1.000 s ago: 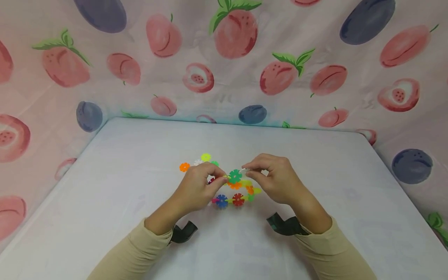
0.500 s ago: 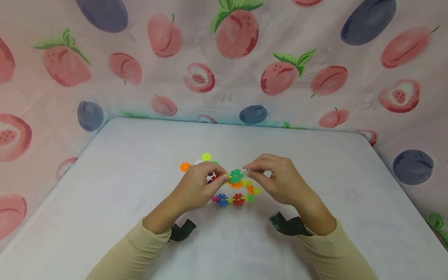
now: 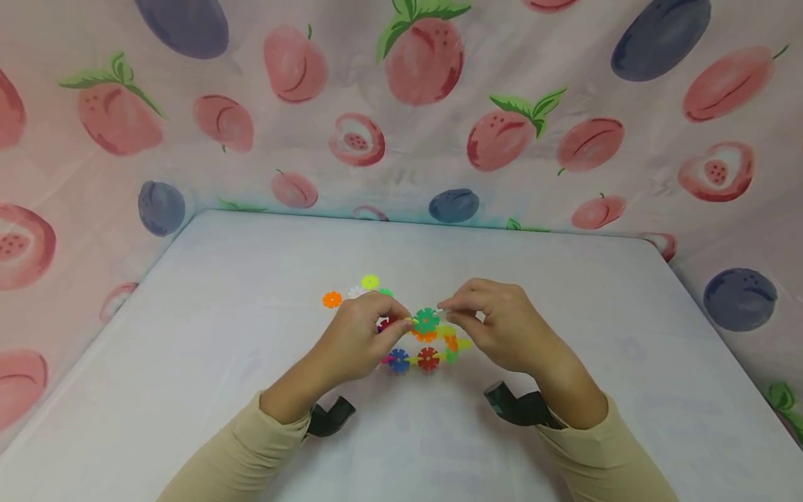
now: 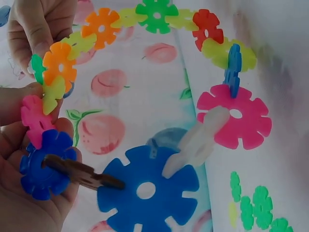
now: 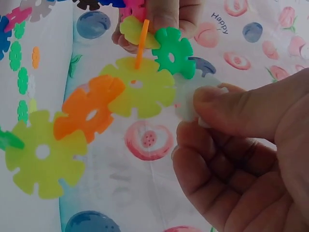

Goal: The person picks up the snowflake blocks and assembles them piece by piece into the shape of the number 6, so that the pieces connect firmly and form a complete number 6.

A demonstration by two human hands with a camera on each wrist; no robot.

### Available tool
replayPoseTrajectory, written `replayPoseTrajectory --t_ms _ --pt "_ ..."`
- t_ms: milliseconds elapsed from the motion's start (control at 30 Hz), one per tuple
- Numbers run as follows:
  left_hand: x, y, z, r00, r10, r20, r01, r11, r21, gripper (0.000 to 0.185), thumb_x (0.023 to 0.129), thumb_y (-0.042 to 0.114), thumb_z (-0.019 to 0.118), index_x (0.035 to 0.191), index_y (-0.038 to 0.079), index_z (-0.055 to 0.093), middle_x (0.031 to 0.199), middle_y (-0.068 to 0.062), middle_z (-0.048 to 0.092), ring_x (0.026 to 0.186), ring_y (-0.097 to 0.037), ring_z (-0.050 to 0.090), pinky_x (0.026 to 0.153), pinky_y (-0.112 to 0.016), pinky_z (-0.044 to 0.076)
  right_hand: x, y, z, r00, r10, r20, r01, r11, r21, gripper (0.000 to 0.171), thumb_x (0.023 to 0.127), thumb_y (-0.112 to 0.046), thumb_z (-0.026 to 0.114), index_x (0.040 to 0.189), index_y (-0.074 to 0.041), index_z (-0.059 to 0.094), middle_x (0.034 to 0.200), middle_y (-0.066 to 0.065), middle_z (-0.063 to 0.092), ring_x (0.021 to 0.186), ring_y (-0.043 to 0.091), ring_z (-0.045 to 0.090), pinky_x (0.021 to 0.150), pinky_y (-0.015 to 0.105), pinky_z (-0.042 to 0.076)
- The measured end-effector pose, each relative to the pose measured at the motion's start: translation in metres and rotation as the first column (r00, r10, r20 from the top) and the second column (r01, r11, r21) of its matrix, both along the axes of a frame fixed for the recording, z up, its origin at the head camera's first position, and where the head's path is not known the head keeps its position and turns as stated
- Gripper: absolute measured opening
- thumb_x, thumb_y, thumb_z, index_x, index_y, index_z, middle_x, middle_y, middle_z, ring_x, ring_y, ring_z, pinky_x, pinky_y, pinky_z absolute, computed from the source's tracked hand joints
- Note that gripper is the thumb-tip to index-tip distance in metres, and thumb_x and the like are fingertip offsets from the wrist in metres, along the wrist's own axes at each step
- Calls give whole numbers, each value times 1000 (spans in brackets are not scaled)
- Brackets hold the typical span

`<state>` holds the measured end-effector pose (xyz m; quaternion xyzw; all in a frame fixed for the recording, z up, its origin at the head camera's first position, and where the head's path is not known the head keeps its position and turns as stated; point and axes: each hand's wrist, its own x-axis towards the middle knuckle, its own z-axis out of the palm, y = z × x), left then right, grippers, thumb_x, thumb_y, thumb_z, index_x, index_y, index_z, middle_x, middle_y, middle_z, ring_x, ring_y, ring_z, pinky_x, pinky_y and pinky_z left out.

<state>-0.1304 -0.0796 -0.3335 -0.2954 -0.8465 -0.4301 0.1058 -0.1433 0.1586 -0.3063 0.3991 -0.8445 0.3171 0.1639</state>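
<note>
Plastic snowflake discs, slotted into a chain (image 3: 426, 341), hang between my hands above the middle of the white table (image 3: 188, 335). My left hand (image 3: 357, 338) pinches the chain's end at nine o'clock, fingers curled on it. My right hand (image 3: 495, 328) pinches a white disc (image 5: 190, 104) against the green disc (image 3: 426, 319) at the chain's top. Loose discs (image 3: 351, 291) lie at eleven o'clock from my left hand.
</note>
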Motion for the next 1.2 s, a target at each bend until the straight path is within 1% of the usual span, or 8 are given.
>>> replayPoseTrajectory --t_ms 133,400,600,700,833,1000,1100,1200 --pt "0 0 -1 1000 -1 -14 1 1000 13 5 92 9 72 89 5 74 85 2 67 75 -11 57 65 -26 51 -4 0 -3 999 39 8 -39 998 -44 20 79 8 79 97 -2 78 86 0 70 74 10 63 60 25 53" --pt "0 0 1 999 -2 33 1 1000 24 4 92 8 72 90 5 74 85 3 68 75 -11 58 66 -26 52 -7 -1 -8 996 68 64 -60 991 -122 21 79 8 79 96 -4 78 85 -2 70 73 8 61 58 24 50" --pt "0 -3 2 997 22 71 -22 1000 1 4 93 11 72 94 8 73 88 4 68 80 -11 60 73 -29 54 -6 -4 -9 990 36 137 -19 992 -121 24 84 6 76 106 -2 76 89 -1 69 78 11 61 71 28 56" --pt "-1 -6 3 995 24 98 -24 1000 -7 4 94 13 71 95 9 72 88 7 67 85 -11 61 81 -36 54 -6 -5 -9 972 -5 236 31 994 -106 27 88 0 74 114 -1 72 96 0 69 82 13 61 79 31 56" --pt "-3 -10 4 991 10 133 -9 1000 -8 5 95 13 70 97 9 71 87 8 67 86 -11 61 86 -41 53 -7 -2 -10 927 -42 372 80 993 -87 30 90 -6 73 119 0 66 101 3 69 87 16 63 83 34 56" --pt "-7 -15 6 985 15 174 -13 1000 -15 4 95 13 68 98 11 69 87 10 66 86 -9 61 86 -37 52 -11 -2 -11 870 -14 493 38 999 -38 35 88 -6 76 118 2 61 96 1 66 89 18 64 83 35 56" --pt "-8 -19 8 984 18 179 -14 1000 -25 4 95 13 68 97 11 70 88 10 66 88 -10 61 87 -39 52 -13 -4 -13 862 -17 506 29 999 -17 28 88 -5 76 111 1 62 93 -1 65 89 17 64 84 35 55" --pt "-10 -23 12 986 14 168 -6 999 -44 4 94 11 67 96 11 70 90 9 67 91 -12 62 88 -43 52 -13 -7 -15 875 -25 484 46 998 -31 19 88 -1 75 104 -1 64 91 -1 65 87 17 65 84 36 55"
